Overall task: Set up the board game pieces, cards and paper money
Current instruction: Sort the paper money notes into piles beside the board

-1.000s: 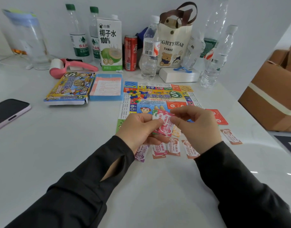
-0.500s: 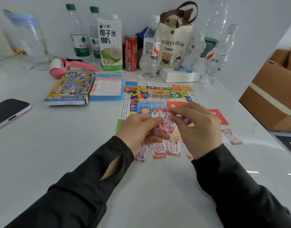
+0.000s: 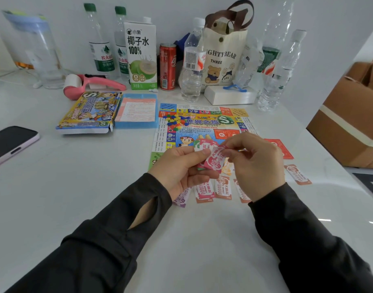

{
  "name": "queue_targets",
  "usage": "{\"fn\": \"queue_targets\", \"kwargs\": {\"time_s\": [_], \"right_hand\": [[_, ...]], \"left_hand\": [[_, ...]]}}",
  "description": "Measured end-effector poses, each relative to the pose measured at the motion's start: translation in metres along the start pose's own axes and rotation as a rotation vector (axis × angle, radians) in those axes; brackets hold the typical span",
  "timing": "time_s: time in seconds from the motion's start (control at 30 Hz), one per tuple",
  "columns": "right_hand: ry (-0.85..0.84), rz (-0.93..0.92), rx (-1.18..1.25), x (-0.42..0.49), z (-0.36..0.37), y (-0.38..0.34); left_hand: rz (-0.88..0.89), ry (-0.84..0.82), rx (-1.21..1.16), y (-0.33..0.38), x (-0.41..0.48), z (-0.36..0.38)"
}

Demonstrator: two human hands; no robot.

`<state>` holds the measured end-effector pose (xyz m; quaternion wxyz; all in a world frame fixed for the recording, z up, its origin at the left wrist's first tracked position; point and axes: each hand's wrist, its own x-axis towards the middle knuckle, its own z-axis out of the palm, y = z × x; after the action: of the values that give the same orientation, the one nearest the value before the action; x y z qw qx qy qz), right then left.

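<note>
**A:** Over the near middle of the bench [image 3: 86, 197], what do the hands have?

**B:** A small stack of paper money [image 3: 204, 166], lifted off the bench. The left hand [image 3: 179, 168] grips it from the left, with the thumb laid across the top and the other fingers curled underneath. The right hand [image 3: 259, 163] pinches the upper end of the top pink note [image 3: 214, 161] between thumb and forefinger. That end is curled up off the stack.

**A:** And how are the arms posed?

**B:** Both come in from the near edge in dark sleeves, with the wrists raised. The hands almost meet, and the back of the right hand faces the camera.

**A:** What does the money look like?

**B:** The top note is pink and white with a cartoon figure and red print. Green and red edges show behind it.

**A:** Where is the rest of the game?

**B:** The board [image 3: 202, 123] lies flat beyond the hands, towards the far edge, with a heap of small coloured pieces [image 3: 175, 121] on its left part. A row of orange notes [image 3: 203, 192] lies flat just nearer than the hands. A purple note [image 3: 181, 198] lies partly under the left wrist. One more note [image 3: 298, 174] and a red card [image 3: 284, 149] lie towards the right edge. The game box [image 3: 88, 113] and a blue tray [image 3: 137, 123] holding a printed sheet sit left of the board.
</note>
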<state>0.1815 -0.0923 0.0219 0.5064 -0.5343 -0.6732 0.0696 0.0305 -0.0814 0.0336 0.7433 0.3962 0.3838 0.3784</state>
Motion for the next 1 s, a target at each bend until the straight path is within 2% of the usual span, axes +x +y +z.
{"fn": "queue_targets", "kwargs": {"time_s": [0.4, 0.6, 0.77, 1.0], "right_hand": [[-0.055, 0.154, 0.052, 0.001, -0.001, -0.006], [-0.012, 0.368, 0.330, 0.009, -0.009, -0.005], [-0.236, 0.445, 0.305, 0.015, -0.020, 0.005], [-0.526, 0.398, -0.064, 0.017, -0.026, 0.001]], "left_hand": [[-0.010, 0.040, 0.056, -0.002, 0.002, 0.000], [0.077, 0.194, 0.201, -0.003, 0.006, -0.003], [0.129, 0.273, 0.227, -0.003, 0.008, -0.006], [0.156, 0.303, 0.288, -0.003, 0.007, -0.006]]}}
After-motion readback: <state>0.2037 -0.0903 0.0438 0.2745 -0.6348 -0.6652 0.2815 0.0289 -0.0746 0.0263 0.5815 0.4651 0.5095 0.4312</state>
